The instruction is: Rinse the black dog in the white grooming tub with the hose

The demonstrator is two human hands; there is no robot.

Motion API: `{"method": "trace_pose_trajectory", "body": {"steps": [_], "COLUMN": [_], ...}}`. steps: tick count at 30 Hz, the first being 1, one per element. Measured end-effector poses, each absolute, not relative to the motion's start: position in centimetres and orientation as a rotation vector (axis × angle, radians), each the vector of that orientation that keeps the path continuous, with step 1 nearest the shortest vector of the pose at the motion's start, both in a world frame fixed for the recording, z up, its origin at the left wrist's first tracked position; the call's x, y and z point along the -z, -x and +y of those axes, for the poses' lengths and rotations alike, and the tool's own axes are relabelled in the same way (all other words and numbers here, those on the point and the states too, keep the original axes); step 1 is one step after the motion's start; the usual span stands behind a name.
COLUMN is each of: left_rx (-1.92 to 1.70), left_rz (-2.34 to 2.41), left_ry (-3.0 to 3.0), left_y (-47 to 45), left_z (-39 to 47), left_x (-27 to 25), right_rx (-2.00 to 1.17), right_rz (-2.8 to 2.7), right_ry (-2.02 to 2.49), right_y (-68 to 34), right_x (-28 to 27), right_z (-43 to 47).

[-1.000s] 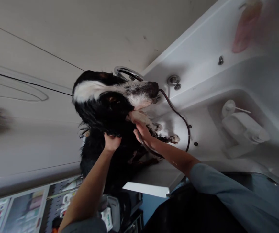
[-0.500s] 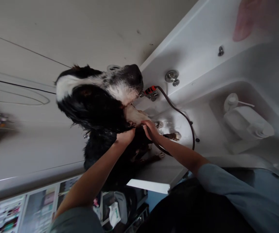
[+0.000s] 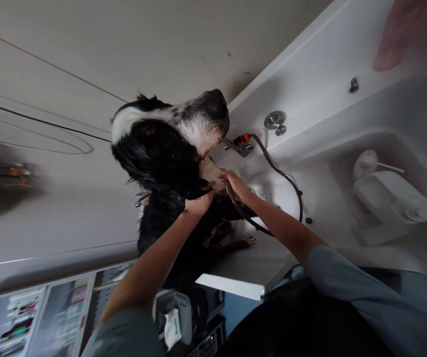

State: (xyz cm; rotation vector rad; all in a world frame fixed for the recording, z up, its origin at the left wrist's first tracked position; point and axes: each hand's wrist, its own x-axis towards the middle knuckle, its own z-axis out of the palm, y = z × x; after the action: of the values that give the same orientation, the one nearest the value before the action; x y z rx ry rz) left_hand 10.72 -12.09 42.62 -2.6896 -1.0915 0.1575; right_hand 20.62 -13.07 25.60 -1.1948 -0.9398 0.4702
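A wet black-and-white dog (image 3: 154, 158) sits in a white tub, its muzzle raised toward the tub's back wall. My left hand (image 3: 200, 202) presses against its chest fur just below the hanging ear; the fur hides its fingers. Close beside it, my right hand (image 3: 238, 186) is closed around a brown hose (image 3: 291, 179) at the dog's pale chest. The hose's end is hidden by my hand and the dog. From there the hose loops back to an orange-and-black connector (image 3: 240, 140) at the tap. One of the dog's paws (image 3: 249, 240) rests on the tub floor.
At the right of the tub (image 3: 332, 114) lie white plastic bottles (image 3: 388, 196). A round metal fitting (image 3: 275, 120) is on the tub wall, and a pink cloth-like thing (image 3: 395, 37) hangs top right. A white panel edge (image 3: 230, 286) stands before me. Shelves (image 3: 59, 317) are lower left.
The view has shifted, so the dog and tub appear further right. Both my hands stay at the dog's chest, and the right one keeps the hose.
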Motion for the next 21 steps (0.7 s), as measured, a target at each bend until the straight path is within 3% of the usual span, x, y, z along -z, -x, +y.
{"method": "trace_pose_trajectory", "body": {"steps": [6, 13, 21], "left_rx": [-0.582, -0.482, -0.423], "left_rz": [-1.212, -1.27, -1.19], "left_ry": [2.283, 2.331, 2.423], "left_y": [-14.8, -16.0, -15.4], "left_z": [-14.8, -15.1, -14.7], "left_x": [-42.1, -41.3, -41.1], "right_rx": [-0.497, -0.605, -0.255], "right_rz": [-0.911, -0.886, -0.865], "right_ry": [1.082, 1.08, 1.134], "right_y": [-22.2, -23.0, -22.2], "right_x": [-26.0, -25.0, -25.8], "right_z": [-15.0, -15.0, -16.9]}}
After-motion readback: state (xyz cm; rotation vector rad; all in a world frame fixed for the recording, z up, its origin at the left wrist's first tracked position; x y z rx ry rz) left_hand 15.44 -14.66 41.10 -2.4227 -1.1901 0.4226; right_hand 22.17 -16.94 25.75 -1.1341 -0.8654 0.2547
